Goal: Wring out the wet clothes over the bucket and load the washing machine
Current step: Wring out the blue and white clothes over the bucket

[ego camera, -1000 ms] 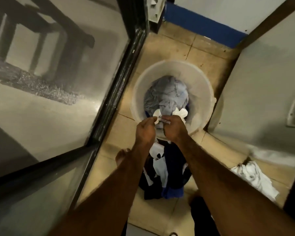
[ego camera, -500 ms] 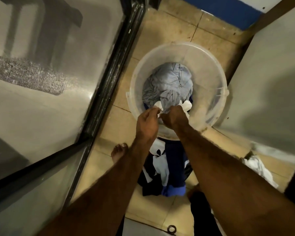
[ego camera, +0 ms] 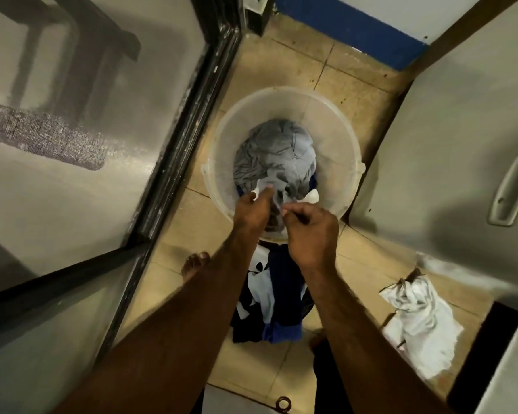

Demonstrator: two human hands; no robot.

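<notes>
Head view: above the near rim of the bucket (ego camera: 338, 130), left hand (ego camera: 251, 211) and right hand (ego camera: 311, 234) each pinched a navy-and-white garment (ego camera: 277, 282) with curled fingers; it hung outside that rim, grey clothes (ego camera: 275, 153) inside

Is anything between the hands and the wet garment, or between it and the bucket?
Nothing visible does. The left hand and right hand hold the navy and white garment at the near rim of the bucket; only grey clothes lie inside it.
</notes>
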